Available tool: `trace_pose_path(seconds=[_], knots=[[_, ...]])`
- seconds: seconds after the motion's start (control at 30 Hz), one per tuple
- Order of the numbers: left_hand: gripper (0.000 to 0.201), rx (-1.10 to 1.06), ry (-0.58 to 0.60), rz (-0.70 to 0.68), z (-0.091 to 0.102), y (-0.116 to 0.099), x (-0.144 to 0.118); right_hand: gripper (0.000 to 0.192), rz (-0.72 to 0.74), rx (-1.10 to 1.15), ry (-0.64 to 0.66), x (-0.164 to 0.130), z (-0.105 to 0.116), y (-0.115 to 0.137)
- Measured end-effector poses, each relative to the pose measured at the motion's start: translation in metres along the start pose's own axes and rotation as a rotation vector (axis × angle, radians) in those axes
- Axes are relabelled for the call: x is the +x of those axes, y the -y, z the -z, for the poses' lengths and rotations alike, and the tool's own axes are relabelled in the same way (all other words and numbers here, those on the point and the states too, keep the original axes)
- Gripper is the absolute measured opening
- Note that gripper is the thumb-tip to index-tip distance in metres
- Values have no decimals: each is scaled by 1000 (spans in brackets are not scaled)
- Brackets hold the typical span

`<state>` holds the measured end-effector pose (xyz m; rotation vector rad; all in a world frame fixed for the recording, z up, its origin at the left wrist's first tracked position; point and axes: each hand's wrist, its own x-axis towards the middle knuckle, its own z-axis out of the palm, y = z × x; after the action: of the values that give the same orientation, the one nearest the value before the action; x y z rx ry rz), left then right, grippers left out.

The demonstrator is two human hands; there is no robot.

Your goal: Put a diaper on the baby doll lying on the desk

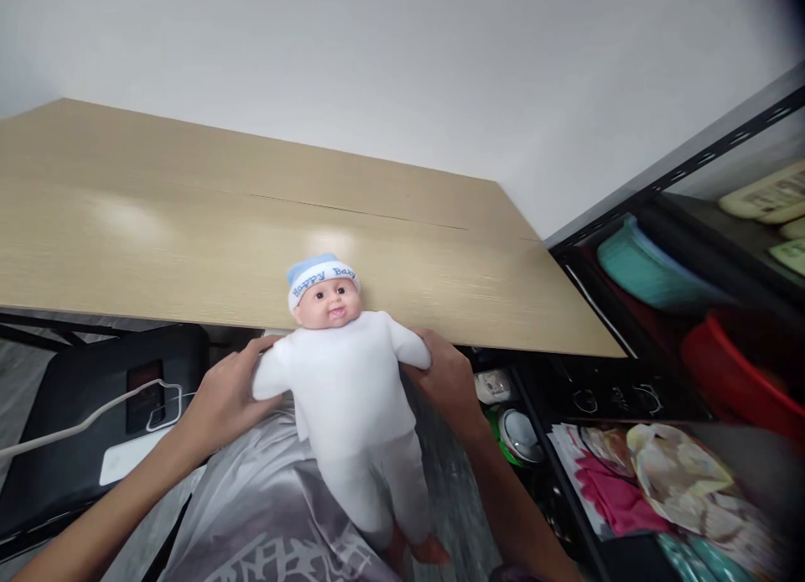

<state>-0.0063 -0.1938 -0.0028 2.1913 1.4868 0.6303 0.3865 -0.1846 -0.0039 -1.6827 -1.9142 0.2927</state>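
A baby doll (352,389) in a white top and trousers, with a blue and white knit cap (323,274) on its head, faces up toward me. Its head is at the front edge of the wooden table (189,246), and its body hangs down over my lap. My left hand (230,393) is closed around the sleeve of the doll's arm on the left. On the other side, my right hand (445,376) grips the doll's other arm, with most of its fingers hidden behind the sleeve. The doll's feet show near the bottom of the view.
A black padded seat (169,355) at left carries a white phone-like device (129,458) and a white cable (81,418). Shelving at right holds a teal basin (654,267), a red basin (735,372) and a pink cloth (620,494). A white wall (314,54) stands behind the table.
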Motion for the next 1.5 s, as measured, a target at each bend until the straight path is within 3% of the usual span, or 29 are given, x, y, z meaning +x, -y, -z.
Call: trace_pose_path(seconds=[0.13,0.37,0.6,0.83,1.17,1.5], knots=[[60,105,39,-8,2,10,29,36,-27,35,2,4,-11,-13],[49,301,27,-8,12,15,39,43,-4,11,-15,-2,-21,-29],[42,453,-13,83,24,10,78,49,37,-41,-71,33,-37,-39],[53,490,-68,236,28,27,145,58,52,-150,-101,91,-55,-54],[64,518,-187,188,8,85,252,68,118,-167,-61,211,-79,-94],[65,477,-358,152,1,143,370,76,238,-71,-182,334,-112,-132]])
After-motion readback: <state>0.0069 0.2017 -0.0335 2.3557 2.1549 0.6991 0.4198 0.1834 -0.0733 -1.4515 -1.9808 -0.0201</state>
